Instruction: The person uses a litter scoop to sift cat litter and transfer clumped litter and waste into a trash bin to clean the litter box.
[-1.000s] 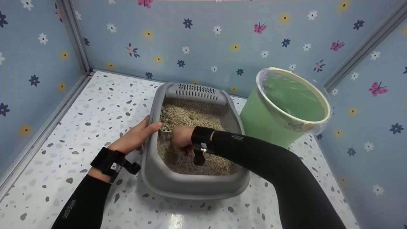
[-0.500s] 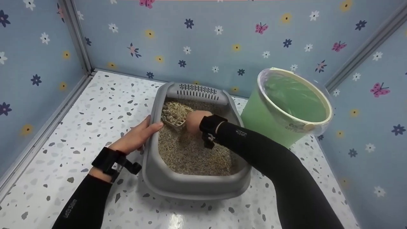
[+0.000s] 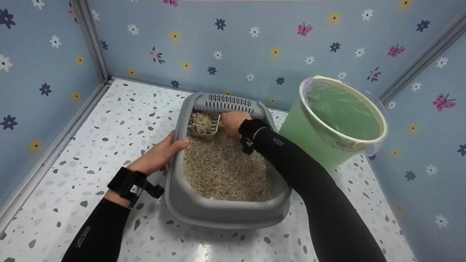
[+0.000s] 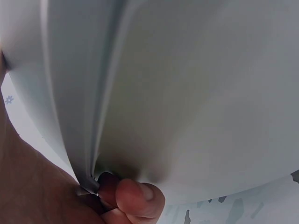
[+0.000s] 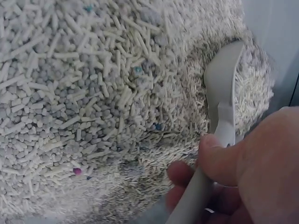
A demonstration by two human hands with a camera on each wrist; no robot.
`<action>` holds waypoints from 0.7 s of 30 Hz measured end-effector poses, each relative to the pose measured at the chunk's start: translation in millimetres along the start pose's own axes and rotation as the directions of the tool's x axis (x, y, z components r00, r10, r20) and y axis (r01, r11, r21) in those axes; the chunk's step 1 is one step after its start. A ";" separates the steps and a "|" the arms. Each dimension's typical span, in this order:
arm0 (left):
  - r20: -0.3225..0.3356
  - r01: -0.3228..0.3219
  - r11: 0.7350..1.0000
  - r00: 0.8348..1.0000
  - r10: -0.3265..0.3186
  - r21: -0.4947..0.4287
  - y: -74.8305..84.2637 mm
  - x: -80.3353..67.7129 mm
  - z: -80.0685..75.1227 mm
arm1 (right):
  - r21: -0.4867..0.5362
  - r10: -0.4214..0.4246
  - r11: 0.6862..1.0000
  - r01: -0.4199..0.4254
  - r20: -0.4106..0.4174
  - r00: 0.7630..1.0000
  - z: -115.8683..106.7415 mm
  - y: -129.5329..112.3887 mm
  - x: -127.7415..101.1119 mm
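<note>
A grey litter box (image 3: 227, 210) holds tan pellet litter (image 3: 225, 173). My left hand (image 3: 156, 156) grips its left side, thumb over the rim; in the left wrist view the fingertips (image 4: 140, 198) curl under the rim's outer edge. My right hand (image 3: 235, 123) is inside the box near the back wall, gripping a light-coloured litter scoop (image 5: 219, 88) by its handle (image 5: 191, 198). Thumb and fingers wrap that handle in the right wrist view. The slotted scoop bowl is at the back left corner with a heap of litter in it.
A green bin (image 3: 309, 142) with a clear plastic liner stands close to the box's right side. Blue patterned wall panels (image 3: 236, 47) rise at the back, left and right. The box stands on a white speckled surface (image 3: 142, 105).
My right hand has moved toward the back of the box with the scoop, whose bowl now shows in the back left corner. My left hand keeps its grip on the rim.
</note>
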State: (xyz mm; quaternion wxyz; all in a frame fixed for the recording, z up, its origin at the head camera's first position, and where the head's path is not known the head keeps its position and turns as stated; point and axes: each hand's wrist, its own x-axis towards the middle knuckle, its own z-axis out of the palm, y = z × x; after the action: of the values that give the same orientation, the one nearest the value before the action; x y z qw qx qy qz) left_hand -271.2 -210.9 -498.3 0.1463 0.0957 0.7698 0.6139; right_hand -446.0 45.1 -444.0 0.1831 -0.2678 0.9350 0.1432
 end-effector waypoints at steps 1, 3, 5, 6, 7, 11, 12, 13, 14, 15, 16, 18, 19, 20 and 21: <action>-0.001 -0.001 1.000 1.000 0.001 0.001 0.0 0.2 -0.2 | 0.031 -0.009 0.999 0.009 0.007 1.000 -0.3 1.9 -0.9; 0.000 0.000 1.000 1.000 0.000 0.002 -0.1 0.5 -0.4 | 0.097 -0.039 0.995 0.038 0.011 0.999 -0.7 5.4 -4.2; 0.000 0.009 1.000 1.000 -0.009 0.004 -0.4 0.3 -0.3 | 0.171 -0.085 0.982 0.084 0.003 0.996 0.0 9.7 -7.6; 0.002 0.015 1.000 1.000 -0.015 0.002 -0.5 -0.1 -0.1 | 0.202 -0.116 0.972 0.116 -0.011 0.993 1.4 11.9 -7.5; 0.004 0.020 1.000 1.000 -0.020 0.000 -0.6 -0.4 0.1 | 0.232 -0.141 0.962 0.144 -0.027 0.990 2.5 13.7 -7.4; 0.011 0.021 1.000 1.000 -0.021 -0.012 -0.7 -0.6 0.7 | 0.300 -0.208 0.930 0.213 -0.050 0.977 5.3 17.5 -6.4; 0.011 0.021 1.000 1.000 -0.021 -0.013 -0.6 -0.5 0.6 | 0.301 -0.215 0.928 0.218 -0.044 0.976 5.5 17.2 -6.8; 0.011 0.019 1.000 1.000 -0.019 -0.013 -0.5 -0.2 0.4 | 0.304 -0.216 0.928 0.216 -0.032 0.976 4.8 16.8 -8.8; 0.010 0.017 1.000 1.000 -0.017 -0.019 -0.2 -0.1 0.3 | 0.307 -0.220 0.927 0.213 -0.012 0.975 4.2 16.6 -10.8; 0.011 0.016 1.000 1.000 -0.016 -0.019 0.3 0.1 0.3 | 0.313 -0.225 0.926 0.211 0.008 0.974 3.8 16.6 -12.5; 0.010 0.017 1.000 1.000 -0.017 -0.016 0.6 0.2 0.2 | 0.308 -0.235 0.927 0.215 0.030 0.971 3.5 16.6 -14.2; 0.009 0.015 1.000 1.000 -0.015 -0.013 1.0 0.4 0.0 | 0.302 -0.262 0.925 0.229 0.072 0.962 2.8 16.6 -17.9; 0.010 0.016 1.000 1.000 -0.015 -0.011 1.4 0.4 -0.1 | 0.303 -0.276 0.923 0.239 0.085 0.957 2.7 16.6 -19.7; 0.012 0.016 1.000 1.000 -0.016 -0.011 1.3 0.4 -0.1 | 0.308 -0.289 0.919 0.247 0.097 0.952 2.6 16.8 -21.3; 0.014 0.018 1.000 1.000 -0.018 -0.007 1.1 0.4 -0.1 | 0.313 -0.303 0.914 0.259 0.100 0.948 2.6 16.9 -22.6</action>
State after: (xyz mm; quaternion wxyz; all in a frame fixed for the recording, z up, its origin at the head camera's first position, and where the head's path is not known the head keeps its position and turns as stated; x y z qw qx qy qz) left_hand -271.7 -210.7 -497.2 0.1574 0.0925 0.7673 0.6147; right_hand -436.8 70.0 -434.0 0.3076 -0.3582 0.8815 -0.0068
